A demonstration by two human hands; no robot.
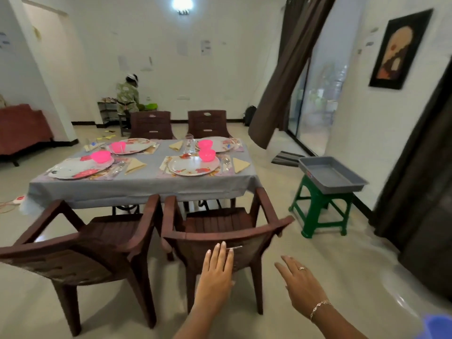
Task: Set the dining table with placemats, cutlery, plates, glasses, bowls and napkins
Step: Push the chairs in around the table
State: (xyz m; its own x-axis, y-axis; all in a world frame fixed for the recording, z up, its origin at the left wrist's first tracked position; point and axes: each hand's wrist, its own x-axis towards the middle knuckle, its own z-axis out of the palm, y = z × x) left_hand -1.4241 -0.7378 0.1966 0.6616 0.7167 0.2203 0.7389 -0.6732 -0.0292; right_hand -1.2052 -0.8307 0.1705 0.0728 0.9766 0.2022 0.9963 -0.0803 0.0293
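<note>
A brown chair [97,238] was positioned at the lower left of the frame. Behind it, at centre left, the dining table [137,184] was covered with a grey cloth. On the table's left half, the near-left plate [73,168] was laid on a placemat and carried a pink bowl [100,156]; a folded napkin [135,165] lay just beside it. Clear glasses [190,144] were grouped at the far middle of the table. On the right half, the near-right plate [190,165] carried a second pink bowl [207,154].

At lower centre, the left hand [216,267] was held flat, fingers straight and together, before the back of a second chair [220,231]; contact could not be determined. The right hand [299,282] was extended with its fingers loosely spread, and nothing was held in it. At centre right, a grey tray [330,174] rested on a green stool [318,211].
</note>
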